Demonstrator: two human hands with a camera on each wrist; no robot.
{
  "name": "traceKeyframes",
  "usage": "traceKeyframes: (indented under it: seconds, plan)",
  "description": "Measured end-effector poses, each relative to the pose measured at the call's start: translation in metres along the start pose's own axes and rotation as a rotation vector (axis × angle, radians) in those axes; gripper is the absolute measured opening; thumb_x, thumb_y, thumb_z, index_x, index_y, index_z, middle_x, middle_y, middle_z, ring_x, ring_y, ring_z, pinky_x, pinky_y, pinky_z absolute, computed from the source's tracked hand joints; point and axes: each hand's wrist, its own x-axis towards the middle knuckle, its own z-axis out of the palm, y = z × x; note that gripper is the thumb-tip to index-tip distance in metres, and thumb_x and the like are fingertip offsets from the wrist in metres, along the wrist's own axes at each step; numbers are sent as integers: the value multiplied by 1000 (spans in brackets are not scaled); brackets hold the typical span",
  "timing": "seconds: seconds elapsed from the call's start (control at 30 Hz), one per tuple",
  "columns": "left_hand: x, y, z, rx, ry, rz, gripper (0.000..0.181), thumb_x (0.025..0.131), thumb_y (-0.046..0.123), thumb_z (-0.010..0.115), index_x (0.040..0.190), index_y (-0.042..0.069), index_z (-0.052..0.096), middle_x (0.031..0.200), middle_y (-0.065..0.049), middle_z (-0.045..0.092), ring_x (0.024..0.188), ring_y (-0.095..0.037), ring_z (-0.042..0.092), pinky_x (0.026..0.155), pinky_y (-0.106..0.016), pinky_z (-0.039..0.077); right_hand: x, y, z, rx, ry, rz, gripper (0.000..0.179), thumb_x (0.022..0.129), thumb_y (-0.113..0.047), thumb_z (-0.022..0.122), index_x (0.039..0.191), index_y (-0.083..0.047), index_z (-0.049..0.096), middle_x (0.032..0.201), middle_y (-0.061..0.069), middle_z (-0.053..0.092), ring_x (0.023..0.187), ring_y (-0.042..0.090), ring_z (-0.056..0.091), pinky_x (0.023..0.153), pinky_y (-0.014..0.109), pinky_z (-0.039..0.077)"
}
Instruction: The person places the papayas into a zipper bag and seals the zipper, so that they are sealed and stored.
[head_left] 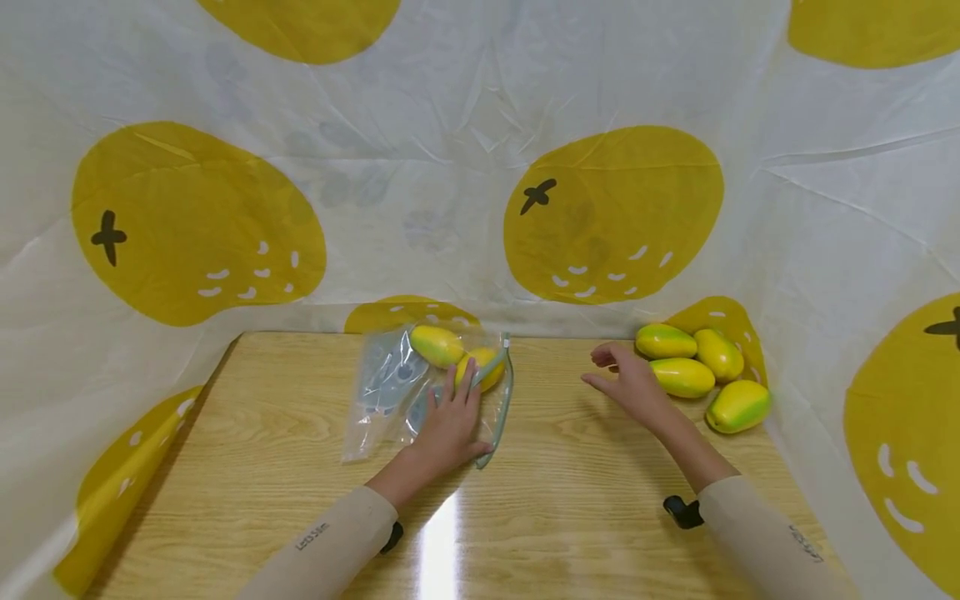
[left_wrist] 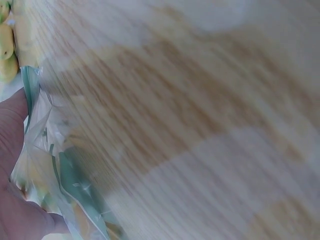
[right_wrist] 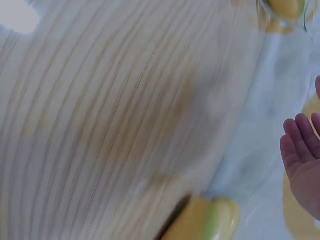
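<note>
A clear zip bag with a grey-green zip edge and grey-green print lies on the table, two yellow-green mangoes inside it. Spread over the bag, my left hand rests its straight fingers against the nearer mango, thumb by the zip edge. My right hand is held above the table between the bag and a group of loose mangoes, fingers apart and nothing in them. From the right wrist, its palm shows bare, with one mango below.
The wood-grain table ends at a pale curtain printed with large yellow fruit, which hangs behind and along both sides. The loose mangoes sit in the back right corner against it. A bright reflection lies near the front.
</note>
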Motion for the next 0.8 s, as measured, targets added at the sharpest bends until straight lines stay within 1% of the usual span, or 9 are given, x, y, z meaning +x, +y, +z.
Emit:
traceKeyframes:
  seconds: [0.1,0.23,0.33,0.4,0.5,0.63,0.8]
  plan:
    - [0,0,1,2,15,7,115,76,64,83,157,0,33,174,-18,0,157,-48,12,107,-74,39,-7,13,-15,-44,33,-10,48,96,-27,76,130,2,58,128,25,65,120,43,61,104,58,49]
    - [0,0,2,-2,30,16,116,76,64,83,157,0,33,174,-18,3,157,-49,13,106,-75,39,-16,31,-34,-128,55,-10,56,95,-29,77,137,2,56,135,25,63,127,45,57,104,62,46]
    - [0,-1,3,0,24,14,117,76,65,83,158,1,31,174,-17,1,157,-48,13,107,-74,39,-21,45,-49,-187,52,8,63,94,-28,78,143,2,54,142,27,59,133,48,51,106,65,41]
    - [-1,-1,3,-7,20,12,117,76,65,83,159,1,31,174,-17,0,157,-48,12,108,-74,38,-24,54,-58,-195,39,30,67,93,-28,79,145,4,52,145,29,54,136,50,46,108,67,38]
    - [-2,-1,3,-15,15,9,117,76,64,83,159,1,31,174,-17,0,158,-48,11,108,-75,37,-26,67,-71,-214,21,59,71,92,-30,79,146,6,50,147,31,51,137,52,43,108,68,36]
    - [-2,-1,2,-8,14,7,116,76,63,83,159,0,32,174,-17,0,158,-47,10,108,-75,37,-29,79,-82,-265,3,72,73,92,-30,80,145,9,49,145,35,49,134,56,42,107,70,35]
    - [-2,-1,1,-7,14,7,116,76,63,83,159,1,31,174,-18,0,158,-47,11,109,-75,37,-29,93,-85,-352,-28,73,75,90,-27,80,146,10,47,143,39,46,130,61,41,105,73,36]
